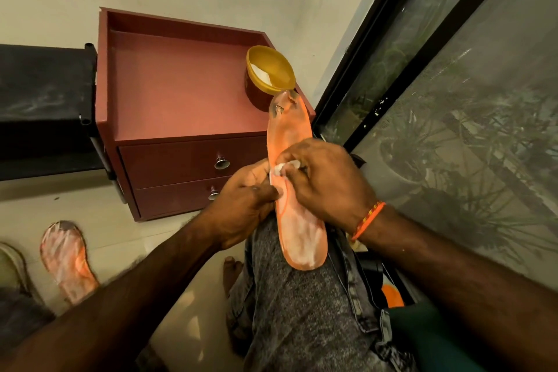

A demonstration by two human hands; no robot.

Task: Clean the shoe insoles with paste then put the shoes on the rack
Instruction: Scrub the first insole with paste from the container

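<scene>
An orange insole lies lengthwise on my right knee, its heel end smeared with white paste and its toe end dirty. My left hand grips the insole's left edge at the middle. My right hand pinches a small white wad against the insole's surface. A second orange insole, coated in white paste, lies on the floor at the lower left. An open yellow tub of white paste stands on the red cabinet's right side.
The red two-drawer cabinet stands against the wall ahead. A black shoe rack is to its left. A dark-framed glass door runs along the right. Part of a pale shoe shows at the far left edge.
</scene>
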